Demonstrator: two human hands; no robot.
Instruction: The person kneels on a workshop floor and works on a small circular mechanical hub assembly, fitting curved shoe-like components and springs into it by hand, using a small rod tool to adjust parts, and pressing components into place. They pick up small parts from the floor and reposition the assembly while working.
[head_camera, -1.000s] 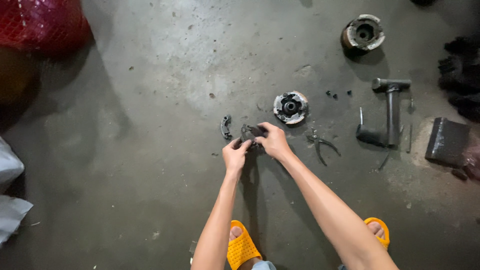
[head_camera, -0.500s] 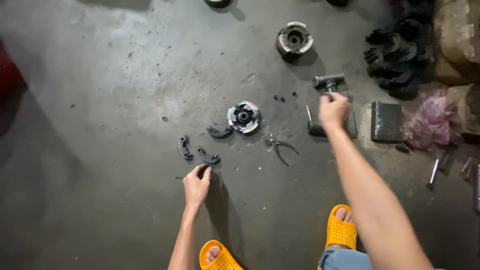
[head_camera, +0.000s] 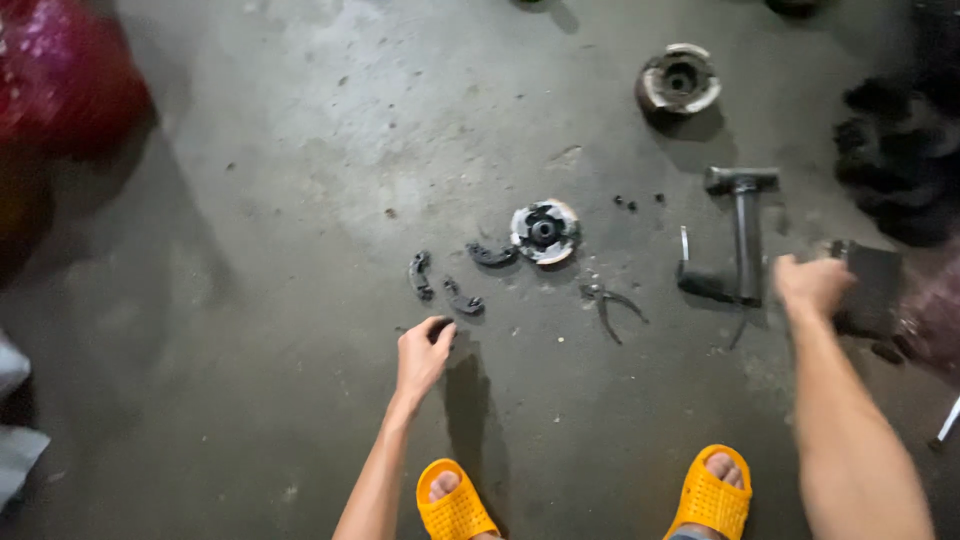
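Both hands blur: the right hand (head_camera: 812, 285) is curled beside a dark rectangular block (head_camera: 872, 290), and I cannot tell whether it grips anything. Half a second ago it sat on the T-shaped metal tool (head_camera: 742, 232). The left hand (head_camera: 423, 352) rests loosely curled on rough concrete, near small curved black pieces (head_camera: 464, 300) and a round toothed hub (head_camera: 544, 230).

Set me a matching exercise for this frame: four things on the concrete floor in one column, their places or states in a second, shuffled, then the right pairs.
Things
1. round grey metal hub disc
2. dark metal pliers
3. yellow perforated rubber slippers
4. dark cylindrical metal tool

Places
A. on the person's feet
B. lying open, below the disc
C. mid-floor, beside a curved dark shoe piece
D. just left of the right hand

Pairs: 1-C, 2-B, 3-A, 4-D
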